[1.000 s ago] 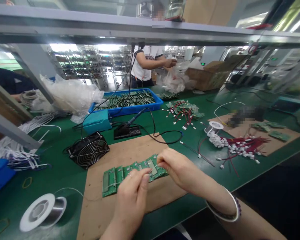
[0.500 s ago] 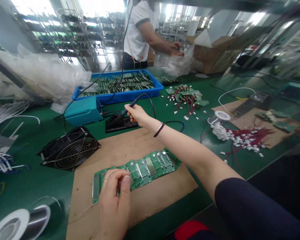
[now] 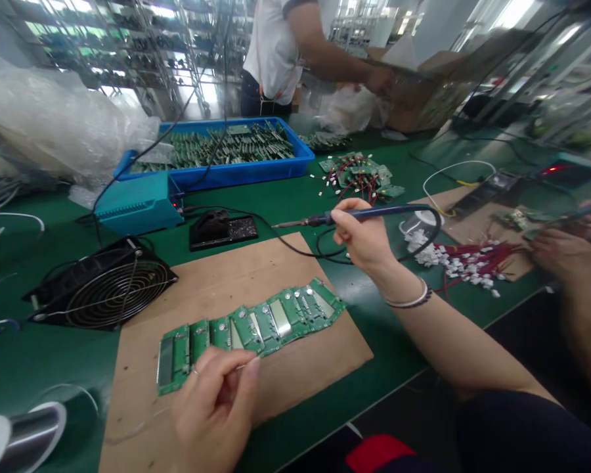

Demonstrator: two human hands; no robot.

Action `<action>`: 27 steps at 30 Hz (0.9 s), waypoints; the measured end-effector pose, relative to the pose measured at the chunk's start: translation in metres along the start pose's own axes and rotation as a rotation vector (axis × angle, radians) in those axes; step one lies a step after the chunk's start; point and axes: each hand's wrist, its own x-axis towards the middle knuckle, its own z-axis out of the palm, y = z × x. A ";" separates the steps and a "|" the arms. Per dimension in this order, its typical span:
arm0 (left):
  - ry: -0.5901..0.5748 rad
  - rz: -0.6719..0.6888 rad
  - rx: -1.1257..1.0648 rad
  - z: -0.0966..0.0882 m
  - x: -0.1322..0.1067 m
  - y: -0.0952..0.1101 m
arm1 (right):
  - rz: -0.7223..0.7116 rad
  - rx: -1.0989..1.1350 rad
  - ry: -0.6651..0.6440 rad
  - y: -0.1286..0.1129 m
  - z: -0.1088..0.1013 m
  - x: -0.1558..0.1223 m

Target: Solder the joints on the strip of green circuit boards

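Observation:
My right hand (image 3: 363,238) is closed around the handle of a soldering iron (image 3: 320,219), its metal tip pointing left above the table. Below and left, my left hand (image 3: 214,404) pinches a thin solder wire (image 3: 136,430) between thumb and forefinger, close to the near edge of the boards. Several green circuit boards (image 3: 270,320) lie overlapped in a slanting row on a brown board (image 3: 325,368). The iron's black stand (image 3: 217,228), holding no iron, sits behind that board, beside a teal soldering station (image 3: 136,202). At lower left lies a solder spool (image 3: 34,430).
A black fan (image 3: 113,289) stands left of the brown board. Behind are a blue tray (image 3: 246,167) of circuit boards and a pile of wired boards (image 3: 357,174). Red leads with white connectors (image 3: 465,263) lie right, near another person's hands (image 3: 564,253). A person (image 3: 276,52) stands beyond the table.
My right hand has lifted the soldering iron out of its stand and moved it right and nearer. My left hand has shifted slightly down. The view has turned a little.

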 end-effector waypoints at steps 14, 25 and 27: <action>-0.015 0.281 0.162 0.066 0.003 0.047 | 0.370 0.210 0.102 0.028 -0.058 -0.016; -0.027 0.263 0.229 0.078 -0.001 0.031 | 0.457 0.186 0.148 0.033 -0.058 -0.017; -0.026 0.252 0.232 0.078 0.002 0.029 | 0.457 0.180 0.154 0.032 -0.057 -0.019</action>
